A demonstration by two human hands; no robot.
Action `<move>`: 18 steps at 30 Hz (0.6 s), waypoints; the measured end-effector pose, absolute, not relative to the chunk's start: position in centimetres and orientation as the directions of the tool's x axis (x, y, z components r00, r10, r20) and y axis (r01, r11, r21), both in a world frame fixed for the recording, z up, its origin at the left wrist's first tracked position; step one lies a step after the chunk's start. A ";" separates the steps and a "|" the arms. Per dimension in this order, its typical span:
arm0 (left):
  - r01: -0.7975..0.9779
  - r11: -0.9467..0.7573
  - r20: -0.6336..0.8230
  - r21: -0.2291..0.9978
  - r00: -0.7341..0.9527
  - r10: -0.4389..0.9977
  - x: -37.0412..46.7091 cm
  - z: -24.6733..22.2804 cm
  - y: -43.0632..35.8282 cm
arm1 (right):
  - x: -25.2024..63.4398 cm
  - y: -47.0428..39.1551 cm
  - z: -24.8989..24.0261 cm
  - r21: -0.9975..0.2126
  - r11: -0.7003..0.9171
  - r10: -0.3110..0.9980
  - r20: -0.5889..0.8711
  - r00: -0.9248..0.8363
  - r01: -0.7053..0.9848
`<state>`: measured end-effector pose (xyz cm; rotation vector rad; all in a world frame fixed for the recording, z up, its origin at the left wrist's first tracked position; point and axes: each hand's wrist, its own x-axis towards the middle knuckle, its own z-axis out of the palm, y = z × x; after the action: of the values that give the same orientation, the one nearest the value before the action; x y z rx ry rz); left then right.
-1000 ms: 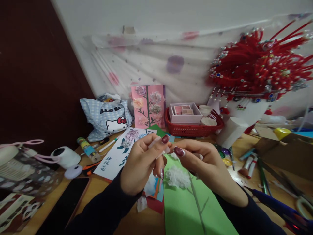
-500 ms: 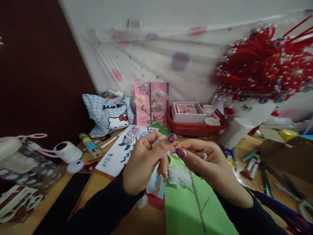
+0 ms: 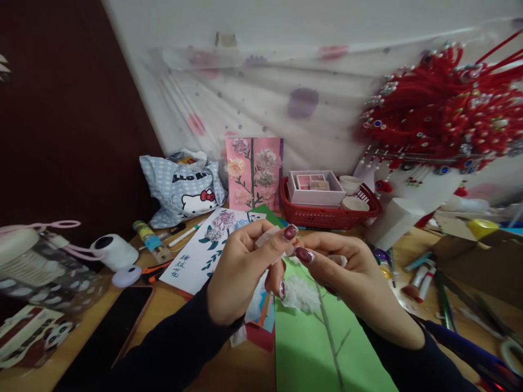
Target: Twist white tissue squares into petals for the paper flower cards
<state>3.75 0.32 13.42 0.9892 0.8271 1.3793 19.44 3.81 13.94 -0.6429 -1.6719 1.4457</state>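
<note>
My left hand (image 3: pixel 249 267) pinches a small piece of white tissue paper (image 3: pixel 268 237) between thumb and fingers. Close against it, my right hand (image 3: pixel 347 267) has thumb and index finger closed at the edge of the same piece; another bit of white shows within its curled fingers. Below the hands lies a green sheet (image 3: pixel 302 348) with a drawn grey-green stem and branches. A crumpled white paper flower (image 3: pixel 301 294) sits on its upper part, beside the stem. The fingertips of both hands nearly touch.
Behind stand a pink flower card (image 3: pixel 252 185), a red basket (image 3: pixel 318 216) and a checked bag (image 3: pixel 180 188). A phone (image 3: pixel 110 332) and a white flower sheet (image 3: pixel 186 267) lie left. Markers (image 3: pixel 425 280), scissors (image 3: pixel 510 348) and a blue tool (image 3: pixel 461 345) are right.
The view has shifted very slightly. Both hands keep nearly the same pose around the white tissue piece.
</note>
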 end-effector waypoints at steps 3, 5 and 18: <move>-0.388 -0.056 0.080 0.920 0.047 0.996 3.8 13.6 0.3 | 19.4 3.9 13.9 -0.970 0.209 0.809 0.242 -0.536 -0.124; -0.389 -0.057 0.081 0.920 0.045 0.996 3.8 13.6 0.2 | 19.5 3.9 13.7 -0.972 0.204 0.809 0.234 -0.539 -0.116; -0.373 -0.062 0.080 0.926 0.032 0.996 3.8 13.7 0.1 | 19.5 4.0 13.4 -0.973 0.195 0.814 0.233 -0.533 -0.127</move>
<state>3.80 0.14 13.72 0.9956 0.8564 1.3829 19.49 3.95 13.45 -0.6591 -1.6580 1.4575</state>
